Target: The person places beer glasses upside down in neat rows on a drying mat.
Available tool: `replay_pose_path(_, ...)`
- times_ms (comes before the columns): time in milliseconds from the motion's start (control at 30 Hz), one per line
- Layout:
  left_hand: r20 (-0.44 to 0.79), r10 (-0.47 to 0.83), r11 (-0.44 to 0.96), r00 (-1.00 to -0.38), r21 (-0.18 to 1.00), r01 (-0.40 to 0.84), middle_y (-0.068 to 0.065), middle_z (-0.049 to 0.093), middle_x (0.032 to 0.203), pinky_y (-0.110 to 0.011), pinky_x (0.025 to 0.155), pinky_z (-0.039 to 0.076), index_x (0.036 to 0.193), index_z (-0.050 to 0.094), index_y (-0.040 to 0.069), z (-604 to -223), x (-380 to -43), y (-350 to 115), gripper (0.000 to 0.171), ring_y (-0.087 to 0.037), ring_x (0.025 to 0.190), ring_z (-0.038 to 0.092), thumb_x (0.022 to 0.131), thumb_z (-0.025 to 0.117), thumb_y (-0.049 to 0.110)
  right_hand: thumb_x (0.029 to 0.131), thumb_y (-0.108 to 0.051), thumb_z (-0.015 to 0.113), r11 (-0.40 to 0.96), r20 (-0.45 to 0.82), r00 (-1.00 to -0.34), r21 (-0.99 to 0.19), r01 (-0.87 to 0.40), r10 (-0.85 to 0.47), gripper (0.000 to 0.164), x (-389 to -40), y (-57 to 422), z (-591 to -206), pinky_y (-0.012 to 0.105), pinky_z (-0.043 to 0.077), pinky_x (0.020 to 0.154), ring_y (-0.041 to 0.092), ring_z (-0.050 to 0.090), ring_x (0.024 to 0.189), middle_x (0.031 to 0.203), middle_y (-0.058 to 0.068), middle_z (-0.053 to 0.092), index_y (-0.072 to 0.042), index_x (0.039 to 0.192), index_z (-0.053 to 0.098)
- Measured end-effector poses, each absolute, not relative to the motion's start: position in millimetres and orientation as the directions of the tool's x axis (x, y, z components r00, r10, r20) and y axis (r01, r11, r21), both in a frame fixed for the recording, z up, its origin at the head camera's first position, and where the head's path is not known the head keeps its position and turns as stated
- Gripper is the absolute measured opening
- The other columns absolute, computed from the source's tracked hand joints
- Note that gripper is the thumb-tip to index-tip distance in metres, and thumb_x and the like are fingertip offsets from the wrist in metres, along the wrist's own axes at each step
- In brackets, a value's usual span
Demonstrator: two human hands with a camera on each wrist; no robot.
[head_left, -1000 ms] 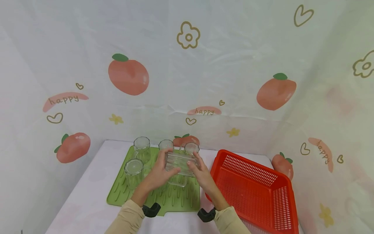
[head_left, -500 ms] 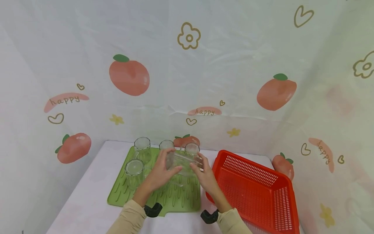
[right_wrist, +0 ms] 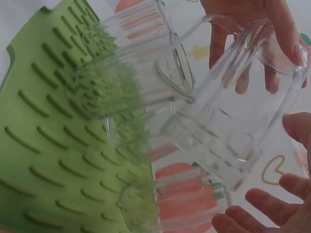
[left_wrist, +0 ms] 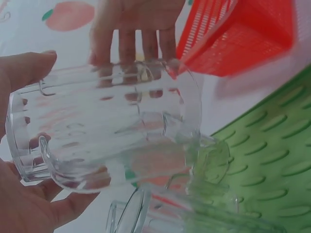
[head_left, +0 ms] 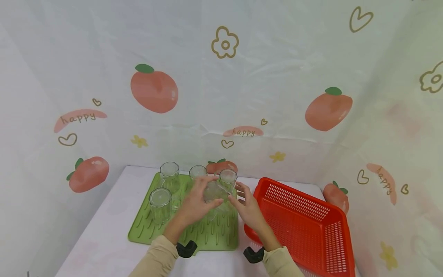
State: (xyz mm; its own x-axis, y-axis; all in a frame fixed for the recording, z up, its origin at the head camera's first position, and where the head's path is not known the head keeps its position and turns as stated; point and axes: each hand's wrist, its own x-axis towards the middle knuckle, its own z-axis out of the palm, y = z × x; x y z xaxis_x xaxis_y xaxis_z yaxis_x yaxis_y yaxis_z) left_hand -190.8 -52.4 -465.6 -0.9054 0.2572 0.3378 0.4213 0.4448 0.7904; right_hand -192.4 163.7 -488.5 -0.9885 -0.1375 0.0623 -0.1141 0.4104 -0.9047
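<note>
A clear glass mug [head_left: 212, 192] is raised above the green drying mat [head_left: 207, 240], tilted on its side. My left hand [head_left: 197, 198] grips one end of it, thumb on one side and fingers on the other, as the left wrist view also shows. At its other end my right hand [head_left: 250, 209] has its fingers spread. In the right wrist view those right fingertips [right_wrist: 257, 199] lie beside the mug, not curled round it. Behind and left of the hands, more glass mugs stand on the mat, one at front left [head_left: 160, 206] and one at back right [head_left: 228, 177].
A red plastic basket [head_left: 294, 223] with perforated walls stands right of the mat, close to my right forearm. Two more mugs stand at the back left [head_left: 169, 179] and back middle [head_left: 198, 170]. A printed curtain [head_left: 242, 92] hangs behind the white table [head_left: 100, 231].
The mug has turned from lying level between both hands to a tilt. My right fingers have spread off it and shifted slightly right, while my left hand keeps its grip.
</note>
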Motion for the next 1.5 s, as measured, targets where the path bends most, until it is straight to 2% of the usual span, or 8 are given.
replay_pose_path(67, 0.331, 0.268, 0.463, -0.905, 0.78, 0.422, -0.004, 0.046, 0.142, -0.05, 0.097, 0.054, 0.146, 0.051, 0.031, -464.4, -189.6, -48.9, 0.068, -0.032, 0.125, 0.059, 0.086, 0.083, 0.028, 0.099, -0.037, 0.067, 0.442, 0.074, -0.988, -0.888, -0.128, -0.136, 0.069, -192.6, 166.1, -487.9, 0.059, 0.046, 0.112, 0.045, 0.05, 0.14, 0.155, 0.019, 0.048, -0.014, 0.156, 0.035)
replay_pose_path(167, 0.311, 0.29, 0.523, -0.905, 0.741, 0.422, -0.001, 0.048, 0.139, -0.033, 0.083, 0.057, 0.144, 0.053, 0.032, -464.7, -188.8, -44.1, 0.067, -0.016, 0.096, 0.068, 0.085, 0.085, 0.033, 0.098, -0.035, 0.068, 0.477, 0.097, -0.986, -0.866, -0.151, -0.136, 0.069, -193.0, 170.3, -487.3, 0.059, 0.046, 0.112, 0.043, 0.051, 0.139, 0.154, 0.018, 0.049, -0.012, 0.155, 0.037)
replay_pose_path(267, 0.303, 0.318, 0.6, -0.899, 0.67, 0.438, 0.003, 0.05, 0.135, -0.024, 0.07, 0.054, 0.142, 0.055, 0.035, -468.4, -187.7, -38.4, 0.068, -0.007, 0.077, 0.064, 0.082, 0.085, 0.043, 0.099, -0.034, 0.068, 0.504, 0.109, -0.984, -0.847, -0.168, -0.143, 0.067, -194.4, 174.7, -486.4, 0.059, 0.046, 0.112, 0.042, 0.051, 0.139, 0.153, 0.017, 0.05, -0.012, 0.155, 0.038)
replay_pose_path(300, 0.31, 0.331, 0.618, -0.891, 0.642, 0.453, 0.003, 0.05, 0.133, -0.022, 0.069, 0.053, 0.142, 0.055, 0.036, -470.4, -187.8, -36.3, 0.069, -0.006, 0.077, 0.063, 0.081, 0.085, 0.045, 0.099, -0.034, 0.068, 0.51, 0.109, -0.983, -0.843, -0.17, -0.147, 0.066, -194.9, 176.0, -486.1, 0.059, 0.046, 0.112, 0.042, 0.05, 0.139, 0.153, 0.017, 0.049, -0.012, 0.155, 0.038)
replay_pose_path(500, 0.341, 0.368, 0.648, -0.865, 0.573, 0.502, -0.001, 0.053, 0.133, -0.036, 0.088, 0.059, 0.142, 0.059, 0.032, -477.7, -186.1, -23.9, 0.073, -0.021, 0.111, 0.064, 0.077, 0.089, 0.042, 0.1, -0.033, 0.066, 0.541, 0.098, -0.98, -0.822, -0.177, -0.171, 0.067, -197.1, 181.3, -482.2, 0.061, 0.045, 0.112, 0.042, 0.047, 0.14, 0.154, 0.019, 0.046, -0.01, 0.156, 0.036)
replay_pose_path(600, 0.335, 0.374, 0.656, -0.865, 0.564, 0.502, -0.003, 0.053, 0.135, -0.042, 0.095, 0.058, 0.143, 0.059, 0.028, -478.7, -185.3, -19.4, 0.074, -0.024, 0.12, 0.061, 0.076, 0.09, 0.04, 0.1, -0.034, 0.066, 0.556, 0.088, -0.982, -0.814, -0.169, -0.17, 0.068, -197.3, 183.5, -479.6, 0.06, 0.045, 0.113, 0.041, 0.046, 0.141, 0.154, 0.019, 0.046, -0.01, 0.156, 0.035)
replay_pose_path(1033, 0.274, 0.39, 0.675, -0.879, 0.565, 0.475, -0.01, 0.05, 0.147, -0.048, 0.1, 0.056, 0.144, 0.057, 0.022, -491.2, -186.8, -6.9, 0.067, -0.032, 0.129, 0.058, 0.083, 0.084, 0.022, 0.1, -0.034, 0.066, 0.576, 0.097, -0.985, -0.801, -0.161, -0.141, 0.07, -201.8, 194.1, -475.6, 0.059, 0.044, 0.114, 0.043, 0.045, 0.141, 0.154, 0.021, 0.044, -0.006, 0.156, 0.035)
replay_pose_path(1500, 0.188, 0.382, 0.709, -0.905, 0.568, 0.417, -0.011, 0.046, 0.147, -0.048, 0.094, 0.058, 0.147, 0.054, 0.02, -505.2, -189.2, 3.6, 0.07, -0.038, 0.128, 0.054, 0.084, 0.084, 0.02, 0.099, -0.039, 0.064, 0.692, 0.209, -0.971, -0.684, -0.231, -0.117, 0.069, -203.5, 191.9, -474.4, 0.062, 0.039, 0.115, 0.04, 0.044, 0.138, 0.148, 0.021, 0.047, -0.004, 0.153, 0.039)
